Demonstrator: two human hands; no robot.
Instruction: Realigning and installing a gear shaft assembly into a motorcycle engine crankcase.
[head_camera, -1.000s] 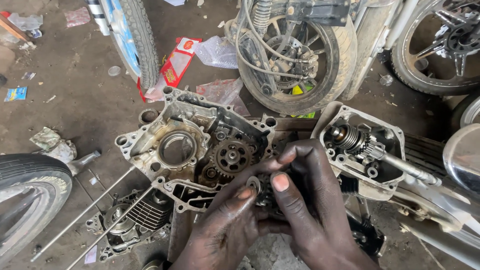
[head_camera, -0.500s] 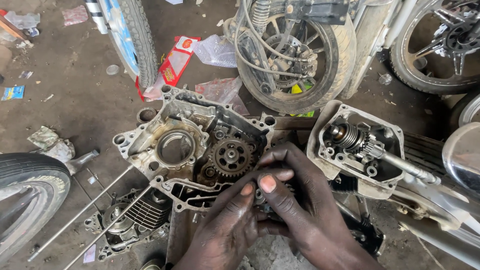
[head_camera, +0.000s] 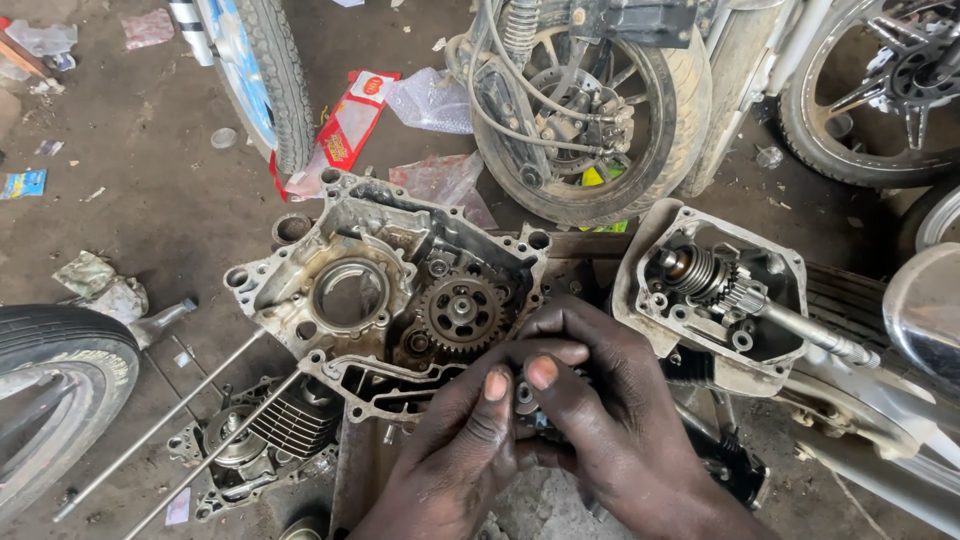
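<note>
The head camera looks down on a dirty workshop floor (head_camera: 150, 190) crowded with motorcycle parts. At lower centre of the frame the left hand (head_camera: 455, 460) and the right hand (head_camera: 610, 420) meet, fingers curled in toward each other and thumbs side by side, both closed around a small dark metal part (head_camera: 524, 398) of which only a sliver shows between the thumbs. What kind of part it is cannot be told, since the fingers cover most of it.

Just above the hands, in the middle of the frame, lies an open crankcase half (head_camera: 380, 270), grey and oily, with a large round bore on its left side and a toothed gear (head_camera: 461, 312) seated right of that. The right hand's knuckles sit just beside the gear. To the right of the hands lies a second case half (head_camera: 700, 240) holding a geared shaft (head_camera: 760, 300) that runs down toward the right edge.

At lower left a finned cylinder (head_camera: 270, 430) lies with long thin studs (head_camera: 160, 425) running out toward the lower left corner. A tyre (head_camera: 60, 390) fills the left edge. Along the top stand a rear wheel (head_camera: 590, 100) with a spring and cables at upper centre, another wheel (head_camera: 880, 90) at upper right, and a narrow tyre (head_camera: 270, 70) at upper left. A red wrapper (head_camera: 350, 120) and crumpled clear plastic (head_camera: 430, 100) lie between them.
</note>
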